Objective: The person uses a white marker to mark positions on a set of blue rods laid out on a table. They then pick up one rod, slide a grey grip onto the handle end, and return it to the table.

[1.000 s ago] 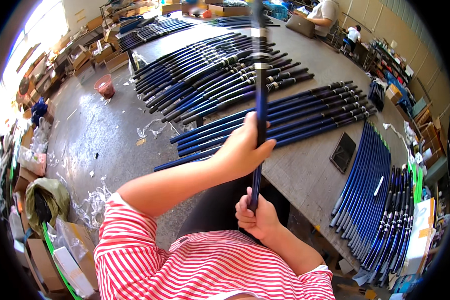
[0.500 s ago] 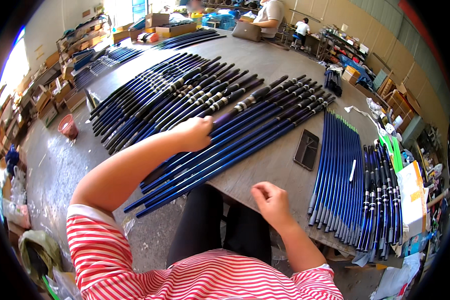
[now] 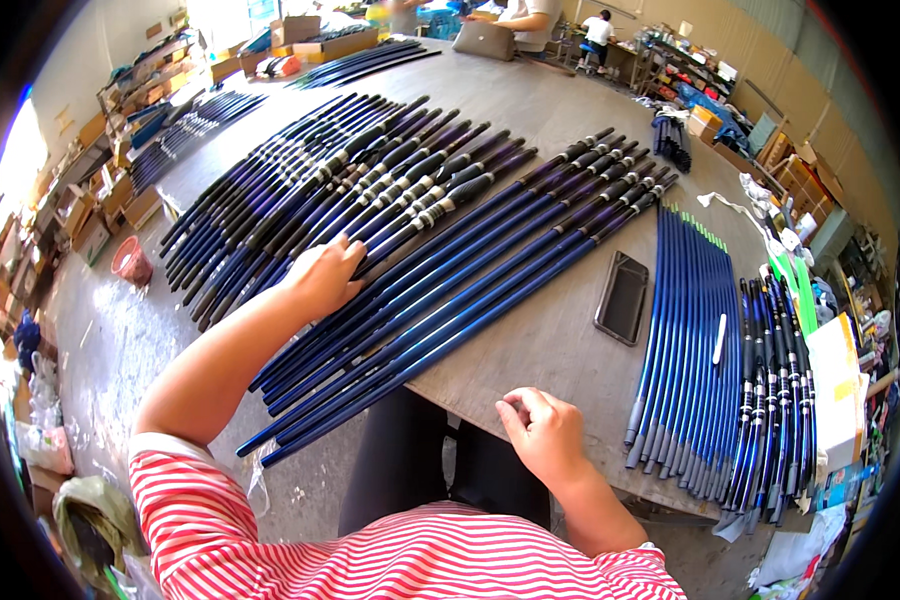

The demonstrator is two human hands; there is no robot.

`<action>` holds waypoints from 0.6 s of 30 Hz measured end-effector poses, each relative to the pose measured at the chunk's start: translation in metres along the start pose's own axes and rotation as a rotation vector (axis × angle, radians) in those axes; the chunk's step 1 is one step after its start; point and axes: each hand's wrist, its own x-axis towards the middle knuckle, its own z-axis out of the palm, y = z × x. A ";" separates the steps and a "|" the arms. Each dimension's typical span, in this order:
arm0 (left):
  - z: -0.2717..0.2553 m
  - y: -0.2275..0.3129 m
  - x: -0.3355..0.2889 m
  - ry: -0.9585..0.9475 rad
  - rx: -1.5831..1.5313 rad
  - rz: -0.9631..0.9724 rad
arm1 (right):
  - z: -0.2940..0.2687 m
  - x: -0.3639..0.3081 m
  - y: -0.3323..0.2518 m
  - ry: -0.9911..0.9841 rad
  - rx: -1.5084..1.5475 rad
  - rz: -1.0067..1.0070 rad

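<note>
A wide pile of dark fishing rods [image 3: 260,200] with black grips and silver reel seats lies on the left of the table. My left hand [image 3: 322,280] is closed on a fishing rod [image 3: 440,208] at the pile's near right side. Beside it, several blue fishing rods [image 3: 450,300] lie side by side, their butts pointing away to the right and their near ends past the table edge. Over the near table edge, my right hand [image 3: 545,432] is loosely curled, with nothing visible in its fingers.
A dark phone [image 3: 621,297] lies right of the rods. Further right are thin blue rod sections [image 3: 685,350] with a white stick [image 3: 719,338] on top, then more gripped rods [image 3: 770,400]. Boxes [image 3: 335,47] stand at the far left. Two people [image 3: 530,25] [image 3: 598,35] are at the back.
My left hand has moved left and down, from a rod now lying with the blue row to a rod at the left pile's edge. My right hand stays curled, slightly lower in view.
</note>
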 end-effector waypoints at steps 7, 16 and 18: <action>-0.038 -0.003 -0.034 0.010 -0.064 -0.090 | 0.001 -0.001 -0.005 -0.034 0.026 0.030; -0.053 -0.012 -0.169 -0.101 -0.365 -0.490 | 0.000 -0.003 -0.008 -0.032 -0.067 -0.069; -0.045 -0.003 -0.178 -0.029 -0.483 -0.509 | 0.000 -0.002 -0.008 -0.036 -0.064 -0.073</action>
